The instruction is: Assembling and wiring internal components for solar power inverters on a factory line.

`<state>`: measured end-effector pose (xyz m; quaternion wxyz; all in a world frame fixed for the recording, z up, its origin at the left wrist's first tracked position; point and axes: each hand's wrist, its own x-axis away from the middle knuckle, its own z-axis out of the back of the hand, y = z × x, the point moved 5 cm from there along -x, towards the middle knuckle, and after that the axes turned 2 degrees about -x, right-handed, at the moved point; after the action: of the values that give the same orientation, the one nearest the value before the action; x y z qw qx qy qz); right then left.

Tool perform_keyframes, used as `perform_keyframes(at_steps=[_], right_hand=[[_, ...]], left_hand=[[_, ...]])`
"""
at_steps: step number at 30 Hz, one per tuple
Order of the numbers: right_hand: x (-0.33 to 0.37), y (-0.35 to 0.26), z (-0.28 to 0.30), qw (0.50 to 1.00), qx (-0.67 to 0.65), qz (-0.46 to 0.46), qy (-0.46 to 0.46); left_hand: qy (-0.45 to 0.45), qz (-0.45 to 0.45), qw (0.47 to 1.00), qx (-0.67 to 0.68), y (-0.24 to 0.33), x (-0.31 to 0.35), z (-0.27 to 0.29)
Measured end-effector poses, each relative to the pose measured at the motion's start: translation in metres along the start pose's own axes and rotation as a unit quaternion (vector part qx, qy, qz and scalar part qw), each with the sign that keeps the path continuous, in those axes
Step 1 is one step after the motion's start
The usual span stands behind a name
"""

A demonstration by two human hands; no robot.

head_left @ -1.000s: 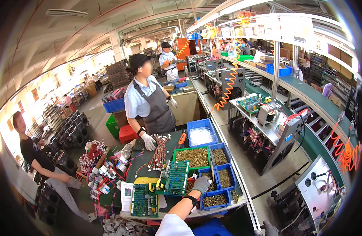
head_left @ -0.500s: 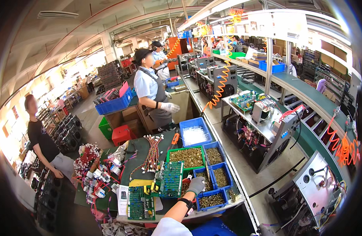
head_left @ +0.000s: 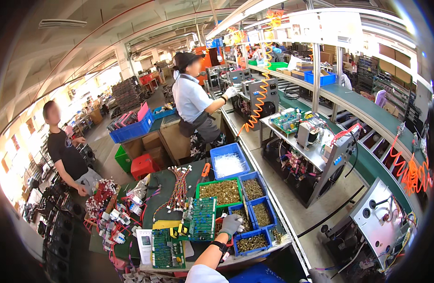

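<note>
My left hand (head_left: 232, 224), in a grey glove with pale fingertips and a dark watch at the wrist, reaches over a small blue bin (head_left: 247, 227) of brass-coloured screws. Its fingers are bent together at the bin; whatever they pinch is hidden. Beside it are more blue bins of screws (head_left: 253, 242) and a green bin of small brass parts (head_left: 220, 191). Left of the hand, a green circuit board (head_left: 201, 219) leans near a second board (head_left: 167, 250) lying on a paper sheet. At the bottom edge, my grey-gloved right hand (head_left: 319, 276) is mostly cut off, its fingers unclear.
Wire harnesses (head_left: 179, 186) and a pile of cables with connectors (head_left: 120, 221) cover the bench's left. A blue bin of white ties (head_left: 229, 161) stands farther back. On the line at right are open machine chassis (head_left: 302, 155). One co-worker (head_left: 193, 94) stands ahead, another person (head_left: 66, 146) at left.
My left hand has shifted slightly left over the screw bin, fingers still bent. The co-worker ahead has turned right and reaches to a chassis. The person at left has moved right in view.
</note>
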<state>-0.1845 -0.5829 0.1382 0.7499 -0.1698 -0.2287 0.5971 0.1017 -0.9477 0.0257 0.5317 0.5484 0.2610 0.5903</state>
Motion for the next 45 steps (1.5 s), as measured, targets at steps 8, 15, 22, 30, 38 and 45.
perform_keyframes(at_steps=[8, 15, 22, 30, 38, 45], right_hand=[[0.004, 0.0, 0.007, 0.999, -0.028, 0.003, 0.038], [0.0, 0.0, 0.014, 0.997, -0.063, -0.035, 0.031], [-0.01, -0.003, 0.017, 0.999, -0.051, -0.018, 0.007], [-0.001, 0.012, 0.004, 0.999, -0.017, -0.025, 0.045], [0.074, 0.034, -0.013, 0.974, -0.042, -0.208, 0.075], [0.18, 0.067, -0.057, 0.854, -0.176, -0.476, 0.117]], left_hand=[[0.006, 0.01, 0.998, 0.067, -0.001, -0.001, 0.004], [-0.098, -0.005, 0.891, 0.444, 0.017, 0.013, 0.004], [-0.292, -0.029, 0.743, 0.602, 0.039, 0.028, -0.032], [-0.39, 0.115, 0.785, 0.467, 0.069, 0.072, -0.13], [-0.535, 0.266, 0.593, 0.539, 0.124, 0.117, -0.255], [-0.532, 0.212, 0.757, 0.313, 0.129, 0.161, -0.314]])
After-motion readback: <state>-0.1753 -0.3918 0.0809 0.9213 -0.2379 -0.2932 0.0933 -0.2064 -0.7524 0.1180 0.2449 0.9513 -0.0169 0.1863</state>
